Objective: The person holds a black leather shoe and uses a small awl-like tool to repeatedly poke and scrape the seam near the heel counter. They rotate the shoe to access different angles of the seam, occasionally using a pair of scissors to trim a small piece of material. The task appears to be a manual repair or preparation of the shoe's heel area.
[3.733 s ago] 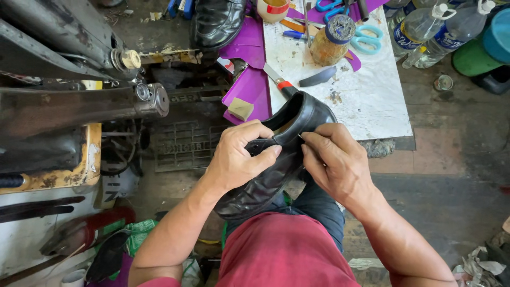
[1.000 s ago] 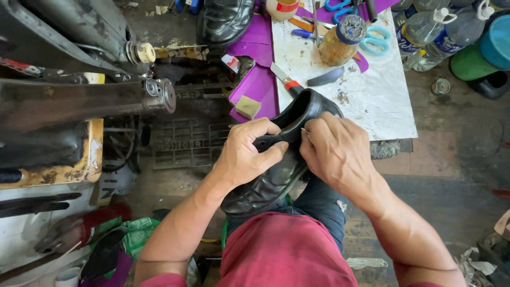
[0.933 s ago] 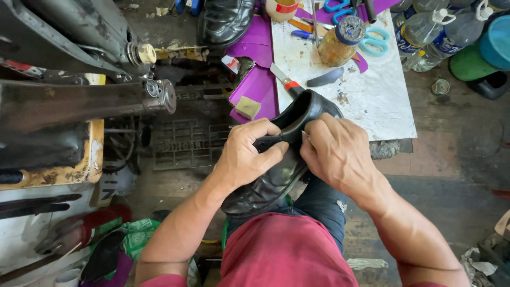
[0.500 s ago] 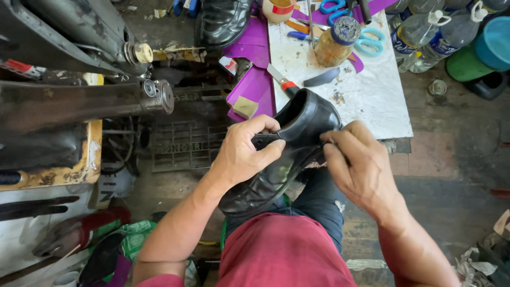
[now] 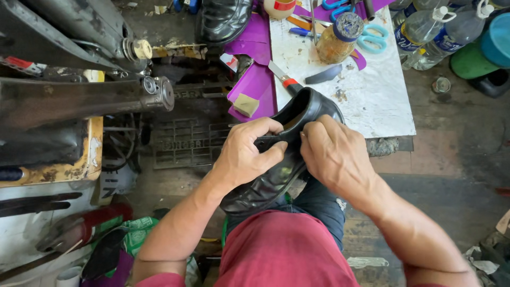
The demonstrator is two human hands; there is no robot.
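We have the black shoe [image 5: 276, 170] on our lap, heel end far, toe near. Left hand [image 5: 245, 157] has a closed grip around its collar; right hand [image 5: 336, 154] pinches the same edge. Work at the opening looks mid-way; we can't see any finished seam. Beyond: white desk [image 5: 382, 101], glue jar [image 5: 340, 40], knife [image 5: 284, 78], scissors [image 5: 369, 38]. Sewing machine [image 5: 79, 98] crowds the left.

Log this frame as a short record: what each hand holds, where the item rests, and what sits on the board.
left hand: grips the black leather shoe across its upper, thumb by the opening
right hand: clasps the shoe's heel end from the other side
shoe position: over the person's lap, heel end toward the white work board
on board: glass jar with blue lid, turquoise-handled scissors, red-handled knife
beyond board: second black shoe
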